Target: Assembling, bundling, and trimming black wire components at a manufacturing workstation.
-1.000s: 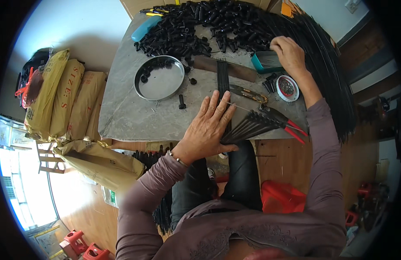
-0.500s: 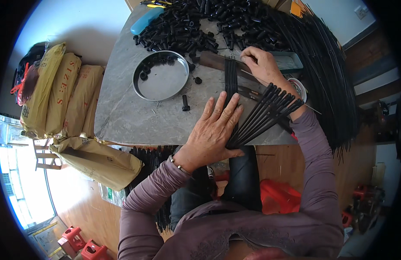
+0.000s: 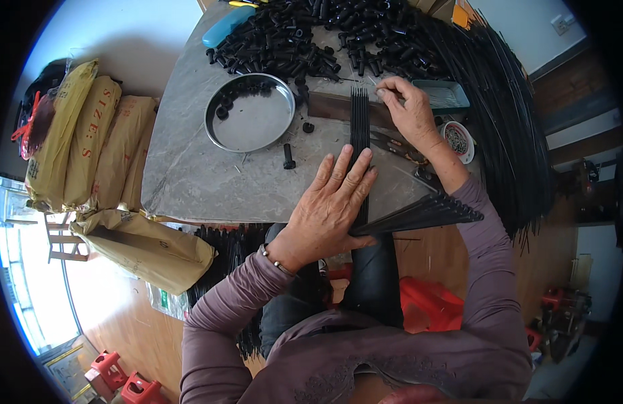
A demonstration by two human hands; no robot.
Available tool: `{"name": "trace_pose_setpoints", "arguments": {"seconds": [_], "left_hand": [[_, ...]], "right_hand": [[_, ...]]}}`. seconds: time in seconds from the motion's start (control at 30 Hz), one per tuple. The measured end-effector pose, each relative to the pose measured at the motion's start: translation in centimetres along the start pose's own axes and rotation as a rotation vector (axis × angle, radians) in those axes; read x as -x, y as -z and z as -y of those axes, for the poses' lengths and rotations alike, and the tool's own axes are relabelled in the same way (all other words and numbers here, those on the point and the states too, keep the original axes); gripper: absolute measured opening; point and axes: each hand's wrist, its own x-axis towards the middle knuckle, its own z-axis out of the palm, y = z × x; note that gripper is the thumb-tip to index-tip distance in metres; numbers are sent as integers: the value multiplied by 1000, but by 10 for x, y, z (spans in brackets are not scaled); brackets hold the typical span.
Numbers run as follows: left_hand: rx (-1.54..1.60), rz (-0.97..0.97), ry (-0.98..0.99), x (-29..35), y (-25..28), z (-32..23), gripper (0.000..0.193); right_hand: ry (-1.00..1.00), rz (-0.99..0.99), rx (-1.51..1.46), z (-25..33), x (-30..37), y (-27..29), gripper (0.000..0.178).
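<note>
My left hand [image 3: 328, 205] lies flat, fingers stretched out, over a row of thin black rods [image 3: 360, 114] near the table's front edge. The rods' narrow tips point away from me, side by side. Beneath my thumb, a fan of black rods [image 3: 419, 213] with knobbed ends spreads to the right, past the table edge. Right of the tips, my right hand [image 3: 412, 114] hovers with thumb and forefinger pinched together; what they hold, if anything, is too small to tell. A dark flat bar [image 3: 328, 108] lies under the tips, and pliers [image 3: 395, 145] rest beside the row.
A round metal tray [image 3: 249, 138] holds small black caps. Black tubular parts [image 3: 284, 44] heap at the back; long black rods [image 3: 506, 128] line the right side. A bowl of small metal pieces [image 3: 457, 140] and a green tray [image 3: 440, 95] stand right. Sacks [image 3: 99, 145] lean left.
My right hand has shifted slightly, and the thin stick seen across its wrist no longer shows. The knobbed rod ends have swung lower, toward me. My left hand stays on the row.
</note>
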Motion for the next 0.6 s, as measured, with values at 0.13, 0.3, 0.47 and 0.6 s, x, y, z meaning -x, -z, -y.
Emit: {"name": "trace_pose_setpoints", "arguments": {"seconds": [0.13, 0.3, 0.47, 0.6], "left_hand": [[-12, 4, 4, 1, 0, 2, 100], [-24, 14, 0, 0, -2, 2, 102], [15, 5, 17, 1, -1, 1, 104], [10, 9, 16, 1, -2, 1, 104]], "right_hand": [[172, 33, 169, 5, 0, 5, 8], [126, 63, 152, 3, 0, 6, 9], [87, 60, 138, 3, 2, 5, 10], [97, 52, 147, 3, 2, 4, 10]]}}
